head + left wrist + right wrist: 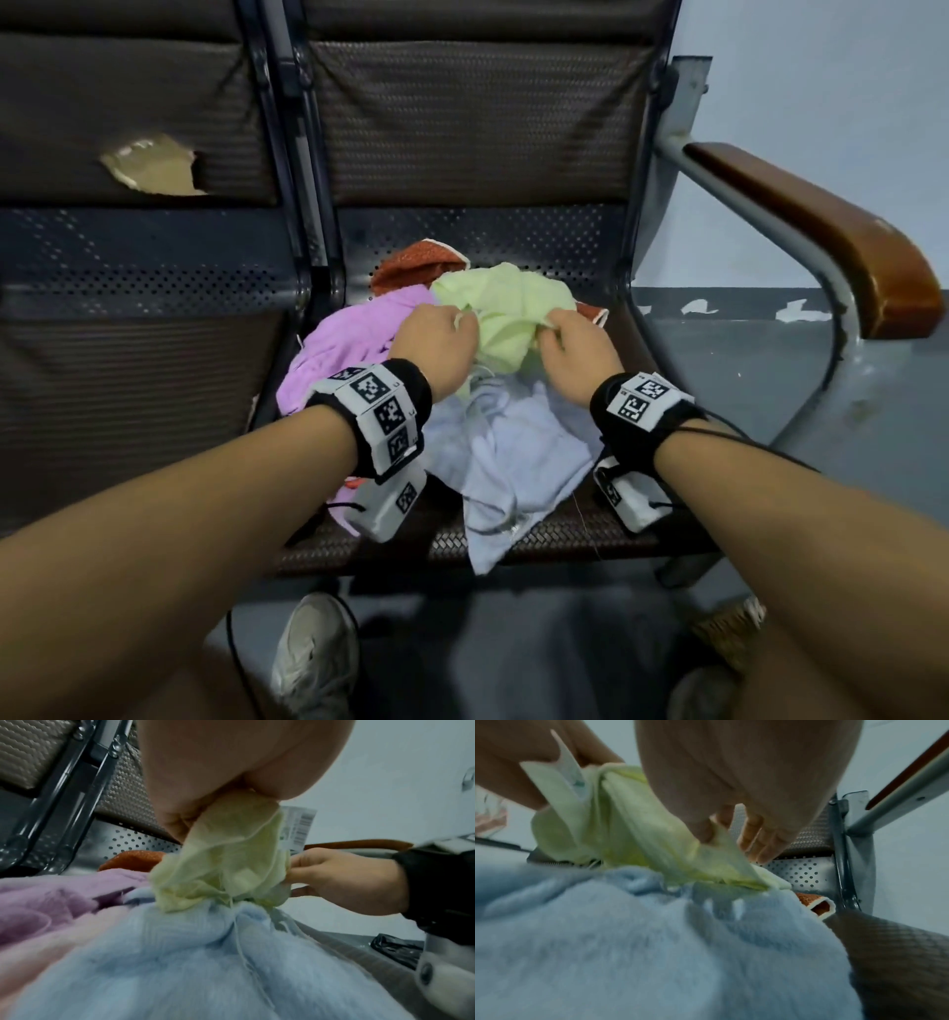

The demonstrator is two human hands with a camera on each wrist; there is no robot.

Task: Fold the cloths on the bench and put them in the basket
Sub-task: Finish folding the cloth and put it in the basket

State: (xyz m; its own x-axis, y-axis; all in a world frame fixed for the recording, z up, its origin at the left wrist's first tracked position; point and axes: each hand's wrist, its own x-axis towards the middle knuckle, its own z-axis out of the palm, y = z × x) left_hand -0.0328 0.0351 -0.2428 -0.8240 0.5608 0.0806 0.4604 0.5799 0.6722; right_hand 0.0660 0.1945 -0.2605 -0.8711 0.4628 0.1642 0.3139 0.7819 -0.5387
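Over the bench seat, left hand and right hand each pinch the green cloth, bunched, stretched left-right between them, above blue cloth and purple cloth.

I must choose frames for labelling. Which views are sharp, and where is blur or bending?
Head view: mostly sharp on both hands, left hand, right hand, and the green cloth; edges bend, dim light. Left wrist view: green cloth sharp, blue cloth soft. Right wrist view: blurred overall, blue cloth smeared.
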